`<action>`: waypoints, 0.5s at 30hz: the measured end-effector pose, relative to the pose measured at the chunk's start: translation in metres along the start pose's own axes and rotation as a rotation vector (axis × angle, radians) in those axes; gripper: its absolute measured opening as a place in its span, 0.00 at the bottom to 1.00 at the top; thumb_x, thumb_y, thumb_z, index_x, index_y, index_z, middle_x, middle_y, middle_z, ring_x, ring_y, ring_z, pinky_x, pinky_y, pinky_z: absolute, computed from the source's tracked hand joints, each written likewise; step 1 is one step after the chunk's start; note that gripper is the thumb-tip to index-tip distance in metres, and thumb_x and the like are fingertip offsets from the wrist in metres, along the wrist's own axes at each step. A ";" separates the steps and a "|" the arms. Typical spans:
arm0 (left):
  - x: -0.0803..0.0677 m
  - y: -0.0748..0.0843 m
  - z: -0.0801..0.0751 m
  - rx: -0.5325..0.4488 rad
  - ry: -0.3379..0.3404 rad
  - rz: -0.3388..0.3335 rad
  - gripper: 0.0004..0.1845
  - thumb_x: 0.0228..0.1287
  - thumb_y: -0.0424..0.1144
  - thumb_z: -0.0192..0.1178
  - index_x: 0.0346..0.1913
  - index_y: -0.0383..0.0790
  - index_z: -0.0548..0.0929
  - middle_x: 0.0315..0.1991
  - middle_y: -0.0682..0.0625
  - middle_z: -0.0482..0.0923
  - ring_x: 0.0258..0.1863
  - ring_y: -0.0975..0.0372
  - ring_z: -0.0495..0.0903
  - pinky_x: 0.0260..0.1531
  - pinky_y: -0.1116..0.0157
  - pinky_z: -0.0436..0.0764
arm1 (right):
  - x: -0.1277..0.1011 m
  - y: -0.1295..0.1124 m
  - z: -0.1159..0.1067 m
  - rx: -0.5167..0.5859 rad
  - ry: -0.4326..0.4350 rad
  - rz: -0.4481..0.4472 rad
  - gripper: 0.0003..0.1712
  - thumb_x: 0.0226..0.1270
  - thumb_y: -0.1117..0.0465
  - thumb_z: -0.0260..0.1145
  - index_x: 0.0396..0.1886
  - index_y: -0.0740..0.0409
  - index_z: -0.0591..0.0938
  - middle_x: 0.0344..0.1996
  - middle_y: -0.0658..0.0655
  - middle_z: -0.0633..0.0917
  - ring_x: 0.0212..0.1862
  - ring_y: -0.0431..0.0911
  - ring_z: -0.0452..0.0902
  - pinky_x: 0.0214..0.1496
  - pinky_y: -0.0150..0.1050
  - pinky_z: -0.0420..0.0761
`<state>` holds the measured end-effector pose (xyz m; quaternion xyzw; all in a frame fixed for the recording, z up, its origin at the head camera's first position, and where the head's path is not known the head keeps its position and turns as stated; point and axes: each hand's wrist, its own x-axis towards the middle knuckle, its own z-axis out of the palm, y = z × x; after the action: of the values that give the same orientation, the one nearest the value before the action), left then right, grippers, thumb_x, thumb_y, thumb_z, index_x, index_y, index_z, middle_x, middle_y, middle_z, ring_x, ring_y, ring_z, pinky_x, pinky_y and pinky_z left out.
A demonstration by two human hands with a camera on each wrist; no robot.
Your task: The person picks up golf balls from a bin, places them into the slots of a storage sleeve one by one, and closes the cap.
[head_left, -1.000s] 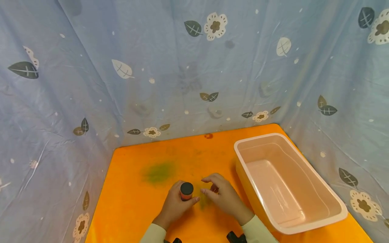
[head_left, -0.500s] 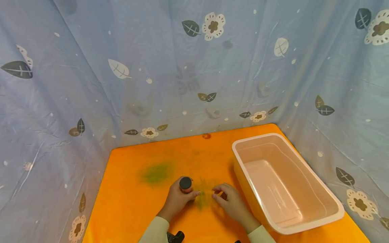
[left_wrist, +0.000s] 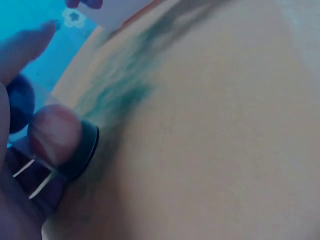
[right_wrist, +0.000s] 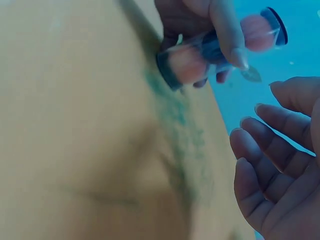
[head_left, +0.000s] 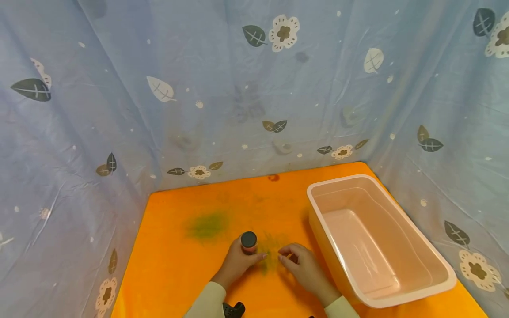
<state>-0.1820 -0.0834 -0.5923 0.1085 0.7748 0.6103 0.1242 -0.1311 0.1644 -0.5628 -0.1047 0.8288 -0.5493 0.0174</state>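
Note:
A small clear container point(head_left: 248, 243) with black caps and pinkish-red contents stands upright on the orange table point(head_left: 175, 265). My left hand point(head_left: 237, 263) grips it around its side; the right wrist view shows my fingers point(right_wrist: 227, 35) wrapped over the container point(right_wrist: 220, 47), and the left wrist view shows its black base point(left_wrist: 82, 150) on the table. My right hand point(head_left: 300, 265) hovers just right of it with fingers loosely curled and holds nothing. In the right wrist view the right hand's fingers point(right_wrist: 265, 170) are spread and relaxed.
A pale pink plastic tub point(head_left: 451, 276) stands at the table's right side. Green smudges point(head_left: 207, 225) mark the orange surface near the hands. Blue cloth with a leaf and flower print point(head_left: 254, 88) walls in the table at the back, left and right.
My left hand shifted the container slightly right and away. My right hand drew back from it, toward me, and now hovers lower beside it.

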 end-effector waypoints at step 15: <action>-0.024 0.012 -0.019 -0.384 0.047 -0.212 0.45 0.82 0.71 0.47 0.74 0.31 0.72 0.69 0.40 0.74 0.70 0.49 0.75 0.73 0.50 0.69 | 0.047 -0.032 0.039 0.407 -0.042 0.236 0.30 0.82 0.43 0.68 0.64 0.64 0.85 0.59 0.59 0.87 0.60 0.55 0.82 0.62 0.54 0.82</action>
<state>-0.1652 -0.1063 -0.5753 -0.0133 0.6543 0.7324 0.1881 -0.1661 0.1079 -0.5452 -0.0129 0.7070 -0.6969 0.1196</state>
